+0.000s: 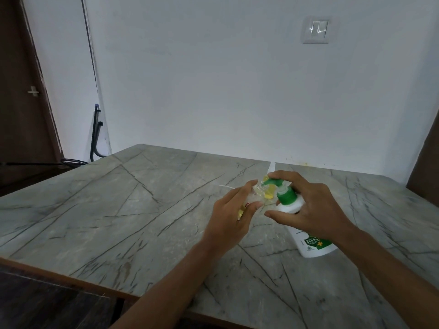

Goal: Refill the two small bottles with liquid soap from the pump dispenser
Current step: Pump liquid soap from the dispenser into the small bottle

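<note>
**Obs. – head view, single moment**

1. Pump dispenser [317,245]: white body, green collar and green pump head, printed green label low on the body. It sits right of centre on the marble-pattern tabletop [118,210]. Base is on the surface, body tilted, top leaning left toward the other hand.
2. Right hand [313,210]: clamped on the dispenser. Index finger lies over the pump head; thumb and remaining fingers curl round the shoulder and neck.
3. Left hand [234,210]: fingers and thumb closed round a small clear bottle [257,191], held off the table just left of the dispenser. Bottle mouth is directly at the pump spout; contact can't be confirmed.
4. Behind the spout, a white pointed top [272,166] w/ yellow liquid below it, prob. the second small bottle. It is mostly hidden by hands and pump.
5. Gold-coloured item w/ a red tag [241,213] shows at the left hand's fingers; not identifiable.
6. Thin white tube [225,186] lies just left of the left hand's fingertips.
7. Surroundings: white wall w/ switch plate [316,30] upper right, dark door [23,91] far left, black cable [96,134] in the wall corner beyond the table.
</note>
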The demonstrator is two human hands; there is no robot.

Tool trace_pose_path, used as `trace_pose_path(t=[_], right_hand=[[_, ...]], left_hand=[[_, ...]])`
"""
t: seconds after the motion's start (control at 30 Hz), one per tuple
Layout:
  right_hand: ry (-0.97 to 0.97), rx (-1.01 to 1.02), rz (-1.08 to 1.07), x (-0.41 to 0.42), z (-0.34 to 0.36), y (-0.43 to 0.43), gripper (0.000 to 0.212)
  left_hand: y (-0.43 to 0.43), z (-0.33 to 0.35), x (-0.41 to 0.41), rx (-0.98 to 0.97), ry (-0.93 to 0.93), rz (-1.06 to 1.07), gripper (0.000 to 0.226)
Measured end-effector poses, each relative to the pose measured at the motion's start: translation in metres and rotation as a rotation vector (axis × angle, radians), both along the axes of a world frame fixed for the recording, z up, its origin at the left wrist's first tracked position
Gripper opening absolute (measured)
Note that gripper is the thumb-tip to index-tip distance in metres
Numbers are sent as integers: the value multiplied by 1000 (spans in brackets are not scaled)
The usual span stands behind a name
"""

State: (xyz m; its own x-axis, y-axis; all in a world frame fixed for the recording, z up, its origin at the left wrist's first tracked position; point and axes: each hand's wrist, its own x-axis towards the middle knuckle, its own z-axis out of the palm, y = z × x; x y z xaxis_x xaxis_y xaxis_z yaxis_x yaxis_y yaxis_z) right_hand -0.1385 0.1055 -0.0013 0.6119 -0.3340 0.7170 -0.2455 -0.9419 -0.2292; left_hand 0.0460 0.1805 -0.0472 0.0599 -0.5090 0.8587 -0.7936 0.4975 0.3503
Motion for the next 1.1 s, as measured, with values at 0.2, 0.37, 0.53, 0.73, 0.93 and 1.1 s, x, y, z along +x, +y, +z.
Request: trace_pose_path(t=[0.2, 0.37, 0.53, 0.73, 0.93, 1.1], right_hand=[[-32, 26, 18, 1, 2, 1, 67], [-51, 54, 19, 0, 2, 1, 59], [-75, 43, 9, 0, 1, 2, 57], [-66, 27, -2, -1, -1, -1, 61], [-5, -25, -31, -1, -3, -2, 73], [-8, -37, -23, -1, -4, -3, 73]], left_hand=[[-1, -1, 1, -5, 11, -29, 42], [-2, -4, 2, 10, 1, -45, 43], [-3, -8, 1, 12, -20, -69, 45], [-2, -5, 0, 15, -13, -50, 44], [1, 0, 0, 6, 10, -22, 43], [1, 0, -1, 7, 11, -23, 43]])
